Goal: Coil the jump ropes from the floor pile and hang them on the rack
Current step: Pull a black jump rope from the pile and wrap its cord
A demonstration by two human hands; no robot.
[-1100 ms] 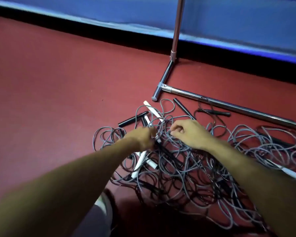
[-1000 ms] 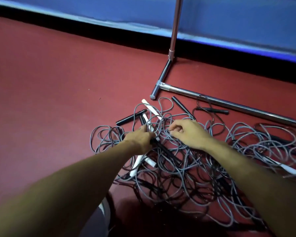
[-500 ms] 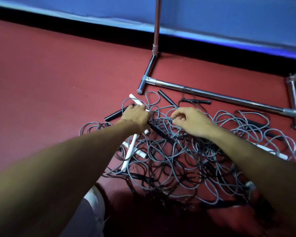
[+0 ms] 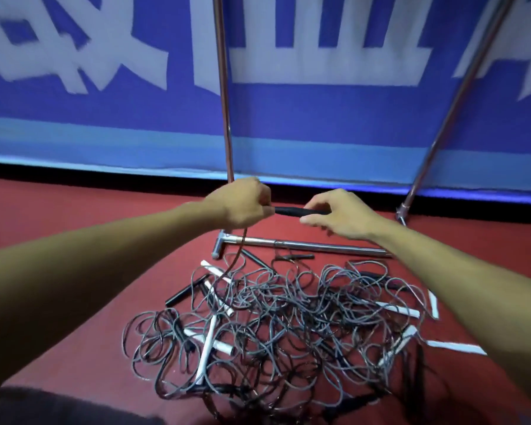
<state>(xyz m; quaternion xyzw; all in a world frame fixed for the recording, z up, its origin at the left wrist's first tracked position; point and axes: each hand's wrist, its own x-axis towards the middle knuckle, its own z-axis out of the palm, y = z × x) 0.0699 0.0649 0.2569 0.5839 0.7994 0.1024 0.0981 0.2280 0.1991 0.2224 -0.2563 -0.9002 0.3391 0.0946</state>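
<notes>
One black handle (image 4: 288, 210), gripped by left hand (image 4: 239, 204) and pinched by right hand (image 4: 339, 216), trails rope (image 4: 241, 246) into the 6 o'clock pile (image 4: 273, 317), where it could snag.

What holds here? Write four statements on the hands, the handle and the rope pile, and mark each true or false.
1. The left hand and right hand hold one black handle between them. True.
2. The jump rope pile lies on a blue floor. False: the floor is red.
3. A cord hangs from the left hand to the pile. True.
4. Every handle in the pile is black. False: several are white, like this white handle.
</notes>
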